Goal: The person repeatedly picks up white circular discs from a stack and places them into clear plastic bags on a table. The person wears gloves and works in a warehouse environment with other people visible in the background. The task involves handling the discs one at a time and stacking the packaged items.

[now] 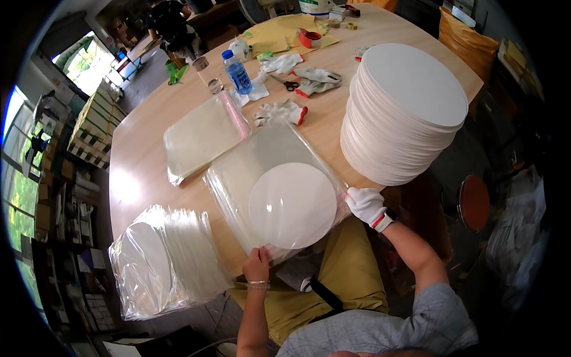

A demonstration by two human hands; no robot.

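Table point(143, 154): pale wood, rounded.
Room: cluttered, windows point(16, 181) at left.
Bottle point(237, 74): one, blue, far.
Disc stack point(404, 113): one, right.
Bagged pile point(169, 262): one, near left.
White disc point(292, 205): one, under clear film point(256, 157), between both hands.
Left hand point(256, 266): bare, pinching film's near left corner.
Right hand point(366, 205): gloved, pinching right corner.

A pale wood-grain table point(143, 160) is lit by daylight, a white glare point(123, 187) being cast near its left edge. Beyond that edge, greenery point(21, 193) is framed by windows point(15, 113) and a bright opening point(86, 62) above grey floor point(143, 77); off the surface's near right edge, a round reddish-brown stool point(474, 203) is seen.
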